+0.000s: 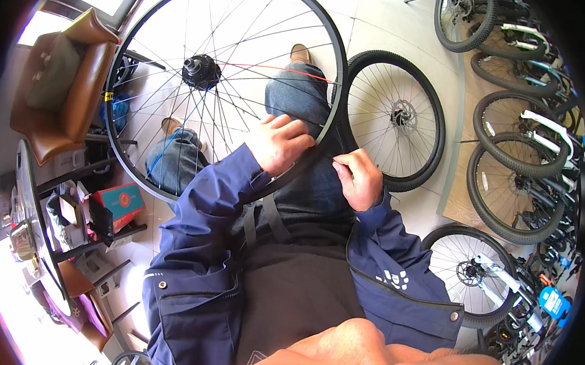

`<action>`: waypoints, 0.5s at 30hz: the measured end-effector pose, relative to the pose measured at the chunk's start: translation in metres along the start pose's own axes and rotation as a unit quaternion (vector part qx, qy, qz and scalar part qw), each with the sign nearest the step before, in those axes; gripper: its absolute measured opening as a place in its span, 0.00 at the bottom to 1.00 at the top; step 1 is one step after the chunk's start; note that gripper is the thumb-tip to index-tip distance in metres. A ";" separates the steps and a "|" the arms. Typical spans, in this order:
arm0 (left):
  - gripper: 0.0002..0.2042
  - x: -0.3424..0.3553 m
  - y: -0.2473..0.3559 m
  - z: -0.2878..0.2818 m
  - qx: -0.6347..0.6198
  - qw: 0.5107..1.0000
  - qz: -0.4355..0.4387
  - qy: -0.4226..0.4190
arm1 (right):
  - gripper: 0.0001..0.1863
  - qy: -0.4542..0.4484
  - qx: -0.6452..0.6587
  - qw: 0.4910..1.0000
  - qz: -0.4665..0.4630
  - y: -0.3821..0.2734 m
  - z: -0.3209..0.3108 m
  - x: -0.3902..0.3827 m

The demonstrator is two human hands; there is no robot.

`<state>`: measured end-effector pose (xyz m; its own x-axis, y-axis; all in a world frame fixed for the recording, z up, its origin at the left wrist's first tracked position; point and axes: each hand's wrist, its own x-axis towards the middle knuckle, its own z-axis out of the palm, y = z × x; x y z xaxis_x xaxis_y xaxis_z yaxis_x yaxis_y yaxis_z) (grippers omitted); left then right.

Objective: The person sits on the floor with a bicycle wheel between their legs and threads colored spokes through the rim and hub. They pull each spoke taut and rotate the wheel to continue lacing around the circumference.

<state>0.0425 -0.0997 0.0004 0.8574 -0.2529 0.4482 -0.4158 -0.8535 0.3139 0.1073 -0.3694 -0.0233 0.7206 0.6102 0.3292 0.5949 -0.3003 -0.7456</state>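
Note:
A tireless bicycle wheel (341, 80) with a black rim, dark hub (201, 72), black spokes and a red and a blue spoke rests over my legs (295, 90). My left hand (282, 141) is closed on the lower right part of its rim. My right hand (359, 175) is just to the right of the rim, thumb and forefinger pinched near their tips; whatever they hold, if anything, is too small to make out. A second wheel (418, 163) with a knobby tire and disc rotor lies beyond my right hand, behind the held wheel.
Several bicycles (516, 180) with knobby tires line the right side, partly on a wooden board (457, 196). At left stand a brown leather armchair (82, 56) and a table (26, 177), with a teal and red box (117, 201) beside them. The floor (378, 23) is light tile.

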 end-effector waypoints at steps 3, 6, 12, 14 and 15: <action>0.11 0.000 0.000 0.001 0.017 1.000 0.002 -0.007 | 0.06 -0.010 -0.017 1.000 -0.017 0.002 -0.001 0.005; 0.12 0.000 0.002 0.002 0.043 0.999 0.007 -0.007 | 0.06 -0.025 -0.031 0.999 -0.018 0.002 -0.003 0.006; 0.12 0.001 0.006 0.003 0.078 0.997 0.003 -0.019 | 0.06 -0.030 -0.051 0.998 -0.035 0.003 -0.002 0.008; 0.12 0.001 0.008 0.004 0.087 0.996 -0.001 -0.024 | 0.06 -0.031 -0.051 0.998 -0.034 0.004 -0.001 0.008; 0.14 0.001 0.008 0.005 0.087 0.996 -0.004 -0.032 | 0.07 -0.032 -0.049 0.998 -0.030 0.004 -0.001 0.008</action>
<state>0.0416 -0.1088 -0.0005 0.8807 -0.2691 0.3899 -0.3546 -0.9202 0.1659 0.1159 -0.3666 -0.0231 0.6608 0.6734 0.3316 0.6701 -0.3302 -0.6648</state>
